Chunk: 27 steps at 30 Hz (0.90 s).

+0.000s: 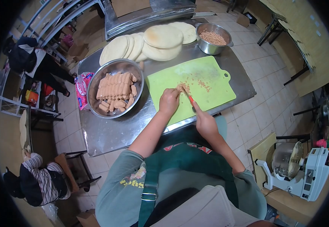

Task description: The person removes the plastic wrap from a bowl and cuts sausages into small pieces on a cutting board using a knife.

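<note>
On a light green cutting board (206,68), my right hand (207,124) grips a knife (190,99) with a red handle, its blade down among chopped sausage bits (203,86). Close to the blade, the curled fingers of my left hand (169,101) press on a piece of sausage (180,87), mostly hidden by the fingertips. Left of the board, a steel bowl (91,99) holds whole sausages (114,86) in a stacked block, with shorter loose pieces in front.
Flat round bread bases (163,36) lie along the far side of the metal table (105,132). A steel pot (209,48) of chopped sausage stands at the far right corner. A pink package (82,90) touches the bowl. A stand mixer (312,174) is at right; two people are at left.
</note>
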Motion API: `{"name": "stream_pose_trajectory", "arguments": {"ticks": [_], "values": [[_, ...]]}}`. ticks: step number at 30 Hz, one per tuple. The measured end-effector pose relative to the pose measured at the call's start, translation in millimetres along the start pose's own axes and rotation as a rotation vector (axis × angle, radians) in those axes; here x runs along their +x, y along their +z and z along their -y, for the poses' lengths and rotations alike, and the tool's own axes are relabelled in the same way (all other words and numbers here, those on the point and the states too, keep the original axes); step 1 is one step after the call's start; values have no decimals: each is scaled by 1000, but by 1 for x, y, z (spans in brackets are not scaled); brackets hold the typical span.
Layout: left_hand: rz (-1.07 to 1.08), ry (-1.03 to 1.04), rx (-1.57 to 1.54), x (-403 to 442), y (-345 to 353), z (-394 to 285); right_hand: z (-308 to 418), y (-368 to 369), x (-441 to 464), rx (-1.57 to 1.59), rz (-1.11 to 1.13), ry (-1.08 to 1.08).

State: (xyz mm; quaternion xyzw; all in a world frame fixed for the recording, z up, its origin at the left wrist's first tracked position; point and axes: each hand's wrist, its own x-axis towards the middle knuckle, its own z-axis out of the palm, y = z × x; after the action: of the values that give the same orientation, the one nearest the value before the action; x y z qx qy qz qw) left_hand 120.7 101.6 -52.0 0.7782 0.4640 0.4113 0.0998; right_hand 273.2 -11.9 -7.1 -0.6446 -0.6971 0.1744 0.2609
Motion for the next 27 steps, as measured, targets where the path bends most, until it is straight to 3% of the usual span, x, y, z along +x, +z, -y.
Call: {"name": "stream_pose_trajectory", "arguments": {"ticks": [9,15,21,27], "values": [[-1,-11,10,1,-3,-1,4,11,22,-234,116,-10],[78,-49,50,3,-5,2,-4,-3,-21,-108,38,-15],[53,-96,24,1,-4,4,-3,-6,-4,1,-36,-55],[10,-35,2,1,-6,4,3,17,26,-166,105,-28]]}}
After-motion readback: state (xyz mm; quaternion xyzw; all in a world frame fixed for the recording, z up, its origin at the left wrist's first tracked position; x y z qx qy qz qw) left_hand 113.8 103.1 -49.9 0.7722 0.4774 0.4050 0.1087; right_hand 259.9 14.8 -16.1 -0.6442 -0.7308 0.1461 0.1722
